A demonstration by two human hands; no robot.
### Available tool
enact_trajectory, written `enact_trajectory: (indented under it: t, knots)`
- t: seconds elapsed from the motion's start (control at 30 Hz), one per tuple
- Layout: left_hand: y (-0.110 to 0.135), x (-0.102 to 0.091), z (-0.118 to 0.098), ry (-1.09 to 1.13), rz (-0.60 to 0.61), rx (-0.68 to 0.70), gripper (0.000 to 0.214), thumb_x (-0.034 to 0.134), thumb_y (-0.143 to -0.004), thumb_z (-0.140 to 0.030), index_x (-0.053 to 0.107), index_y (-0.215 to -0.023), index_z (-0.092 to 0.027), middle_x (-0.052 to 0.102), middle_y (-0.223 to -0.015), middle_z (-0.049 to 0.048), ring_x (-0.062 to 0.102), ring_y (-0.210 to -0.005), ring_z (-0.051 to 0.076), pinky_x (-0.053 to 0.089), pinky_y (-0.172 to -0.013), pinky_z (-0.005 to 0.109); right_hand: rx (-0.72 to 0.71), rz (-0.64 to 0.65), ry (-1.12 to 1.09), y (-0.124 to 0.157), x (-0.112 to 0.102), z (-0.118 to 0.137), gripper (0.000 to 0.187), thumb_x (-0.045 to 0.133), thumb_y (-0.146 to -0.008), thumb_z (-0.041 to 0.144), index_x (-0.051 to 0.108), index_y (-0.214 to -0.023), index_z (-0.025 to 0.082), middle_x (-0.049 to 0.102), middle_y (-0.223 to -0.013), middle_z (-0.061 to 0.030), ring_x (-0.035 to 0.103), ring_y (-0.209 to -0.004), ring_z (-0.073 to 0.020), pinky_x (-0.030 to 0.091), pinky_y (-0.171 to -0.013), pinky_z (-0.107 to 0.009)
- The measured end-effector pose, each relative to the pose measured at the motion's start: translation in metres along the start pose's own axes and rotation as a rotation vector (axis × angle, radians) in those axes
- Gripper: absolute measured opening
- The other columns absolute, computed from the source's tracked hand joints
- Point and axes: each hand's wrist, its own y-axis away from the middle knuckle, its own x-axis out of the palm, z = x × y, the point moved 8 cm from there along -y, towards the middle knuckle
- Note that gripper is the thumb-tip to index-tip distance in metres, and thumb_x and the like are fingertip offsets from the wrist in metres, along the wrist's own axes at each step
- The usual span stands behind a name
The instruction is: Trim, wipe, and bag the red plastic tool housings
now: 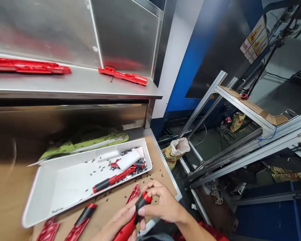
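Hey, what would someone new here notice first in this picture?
Probably the red-and-black part held by the left hand and right hand at bottom centre. Next, the long white tray just beyond, with small black bits scattered inside. Then, at upper left, two bright red pieces on the metal ledge.

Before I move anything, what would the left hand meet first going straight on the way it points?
Most likely the right hand, whose fingers hold the red-and-black tubular part just past the left hand; the gap in depth is unclear.
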Motion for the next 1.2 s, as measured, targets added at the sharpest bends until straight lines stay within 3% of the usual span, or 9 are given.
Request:
enact_trajectory:
  t: [0.27, 0.47, 0.53, 0.67, 0.73, 0.9, 1.03, 1.13, 1.2]
  knots:
    - [0.005, 0.019, -0.001, 0.027, 0.140, -0.013, 0.102, 0.067, -0.074, -0.071, 0.025, -0.155, -0.026, 0.070, -0.072, 0.0008, 0.063, -0.054, 0.015, 0.044, -0.050, 0.023, -0.092, 0.230, 0.018, 0.011, 0.009, 0.002, 0.044, 0.071, -0.076, 0.063, 0.067, -0.080, 0.019, 0.060, -0.108, -0.0058, 0.054, -0.111, -0.0216, 0.036, -0.107, -0.037]
    - [0.016, 0.023, -0.002, 0.074, 0.227, -0.018, 0.073, 0.068, -0.075, -0.069, 0.058, -0.124, -0.016, 0.073, -0.075, 0.0051, 0.057, -0.045, 0.012, 0.039, -0.047, 0.024, -0.058, 0.485, -0.096, 0.022, 0.010, 0.009, 0.036, 0.074, -0.079, 0.053, 0.073, -0.096, 0.021, 0.061, -0.127, -0.0080, 0.056, -0.123, -0.0235, 0.038, -0.110, -0.038]
    - [0.017, 0.018, 0.001, 0.143, 0.208, 0.001, 0.065, 0.067, -0.078, -0.066, 0.060, -0.122, -0.018, 0.074, -0.078, 0.0046, 0.059, -0.046, 0.013, 0.041, -0.048, 0.025, -0.046, 0.395, -0.170, 0.021, -0.005, 0.008, 0.038, 0.074, -0.079, 0.049, 0.071, -0.107, 0.024, 0.059, -0.134, -0.0088, 0.055, -0.127, -0.0253, 0.038, -0.111, -0.042]
    - [0.022, 0.013, 0.003, 0.295, 0.224, 0.063, 0.058, 0.073, -0.075, -0.063, 0.067, -0.112, -0.019, 0.071, -0.080, 0.0015, 0.061, -0.046, 0.012, 0.041, -0.045, 0.023, -0.027, -0.202, -0.150, 0.020, -0.064, -0.013, 0.024, 0.071, -0.083, 0.046, 0.069, -0.095, 0.025, 0.066, -0.121, -0.0063, 0.059, -0.119, -0.0237, 0.041, -0.109, -0.044]
    - [0.026, 0.011, 0.003, 0.330, 0.231, 0.078, 0.055, 0.074, -0.074, -0.063, 0.069, -0.106, -0.018, 0.069, -0.077, 0.0006, 0.061, -0.045, 0.012, 0.041, -0.043, 0.022, -0.007, -0.312, -0.096, 0.023, -0.072, -0.023, 0.023, 0.072, -0.082, 0.046, 0.069, -0.089, 0.024, 0.067, -0.114, -0.0063, 0.058, -0.117, -0.0238, 0.042, -0.107, -0.042]
    - [0.026, 0.008, 0.003, 0.354, 0.210, 0.101, 0.061, 0.072, -0.073, -0.068, 0.072, -0.099, -0.013, 0.066, -0.069, 0.0022, 0.060, -0.048, 0.012, 0.043, -0.046, 0.023, 0.056, -0.140, 0.087, 0.027, -0.039, -0.036, 0.032, 0.071, -0.080, 0.053, 0.070, -0.086, 0.021, 0.068, -0.107, -0.0093, 0.063, -0.104, -0.0244, 0.052, -0.088, -0.035]
    - [0.024, -0.006, -0.009, 0.304, -0.023, 0.343, 0.064, 0.074, -0.072, -0.065, 0.069, -0.109, -0.013, 0.070, -0.080, 0.0049, 0.064, -0.071, 0.016, 0.050, -0.068, 0.026, 0.161, 0.156, 0.078, 0.043, 0.021, -0.054, 0.047, 0.073, -0.078, 0.055, 0.067, -0.111, 0.021, 0.071, -0.111, -0.0103, 0.067, -0.104, -0.0250, 0.053, -0.093, -0.039]
    - [0.033, -0.012, -0.020, 0.178, -0.221, 0.526, 0.070, 0.081, -0.066, -0.061, 0.064, -0.120, -0.020, 0.072, -0.105, 0.0071, 0.064, -0.089, 0.020, 0.049, -0.085, 0.032, 0.118, 0.091, 0.129, 0.045, 0.042, -0.065, 0.079, 0.081, -0.070, 0.049, 0.050, -0.139, 0.023, 0.062, -0.135, -0.0119, 0.060, -0.122, -0.0269, 0.046, -0.106, -0.042]
    - [0.044, -0.010, -0.028, 0.025, -0.295, 0.634, 0.064, 0.082, -0.067, -0.058, 0.066, -0.117, -0.022, 0.070, -0.115, 0.0098, 0.062, -0.106, 0.027, 0.046, -0.096, 0.039, 0.013, -0.008, 0.239, 0.040, 0.045, -0.062, 0.066, 0.075, -0.078, 0.043, 0.053, -0.136, 0.023, 0.063, -0.134, -0.0112, 0.060, -0.122, -0.0263, 0.046, -0.107, -0.042]
